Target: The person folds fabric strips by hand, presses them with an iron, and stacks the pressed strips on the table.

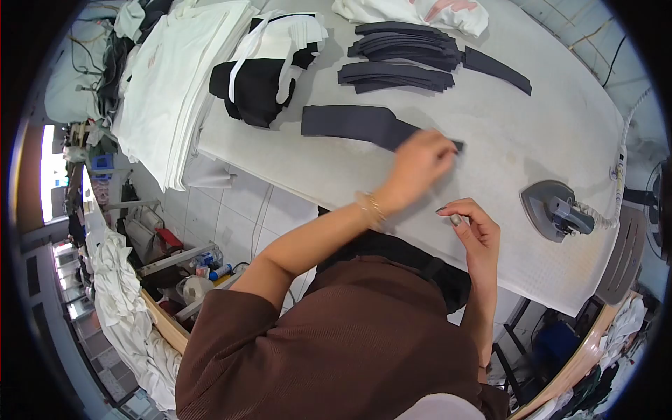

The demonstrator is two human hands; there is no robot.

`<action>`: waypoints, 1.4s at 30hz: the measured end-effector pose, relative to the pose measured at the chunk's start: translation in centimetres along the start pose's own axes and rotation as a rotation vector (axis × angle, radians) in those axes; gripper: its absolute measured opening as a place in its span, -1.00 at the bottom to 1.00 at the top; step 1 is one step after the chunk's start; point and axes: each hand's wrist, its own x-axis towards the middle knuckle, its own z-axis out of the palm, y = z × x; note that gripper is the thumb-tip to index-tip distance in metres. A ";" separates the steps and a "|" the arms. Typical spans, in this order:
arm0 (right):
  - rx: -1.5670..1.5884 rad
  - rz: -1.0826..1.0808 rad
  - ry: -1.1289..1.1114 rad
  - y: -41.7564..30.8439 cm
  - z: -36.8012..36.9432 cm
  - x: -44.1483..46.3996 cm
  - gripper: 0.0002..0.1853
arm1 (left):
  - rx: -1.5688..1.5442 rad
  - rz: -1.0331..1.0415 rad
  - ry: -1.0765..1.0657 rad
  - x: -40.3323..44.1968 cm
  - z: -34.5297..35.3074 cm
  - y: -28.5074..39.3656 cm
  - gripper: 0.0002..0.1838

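Observation:
My left hand (418, 171), with a bracelet on the wrist, is over the right part of a dark grey fabric strip (343, 122) lying on the pale padded table (504, 133). Its fingers are curled and blurred by motion, and whether they pinch the cloth is hidden. The strip's tip shows just beyond them. Closer to my body, my right hand (477, 229) hovers by the table's front edge, thumb and forefinger apart, nothing visible between them. Beyond my left hand lie stacks of similar dark grey strips (402, 45), with a single one (497, 70) to their right.
An iron (553, 210) rests on the table at right, its cord running up the right edge. A grey slotted rest (621, 255) stands beside it. Black and white cloth pieces (255, 87) and a stack of white fabric (178, 77) lie at left. White cloth (420, 12) lies at the back.

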 end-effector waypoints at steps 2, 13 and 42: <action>0.002 0.005 0.071 0.1 -0.7 -0.9 -0.88 | 0.031 0.108 -0.101 -1.5 4.1 1.9 -0.89; -0.667 -0.088 0.354 3.8 -3.1 -2.9 -0.74 | 0.211 0.346 -0.510 -2.0 1.9 0.8 -0.63; -0.984 -0.164 0.595 8.6 -5.5 0.7 -0.65 | 0.186 0.020 -0.266 -0.5 -1.7 -3.0 -0.89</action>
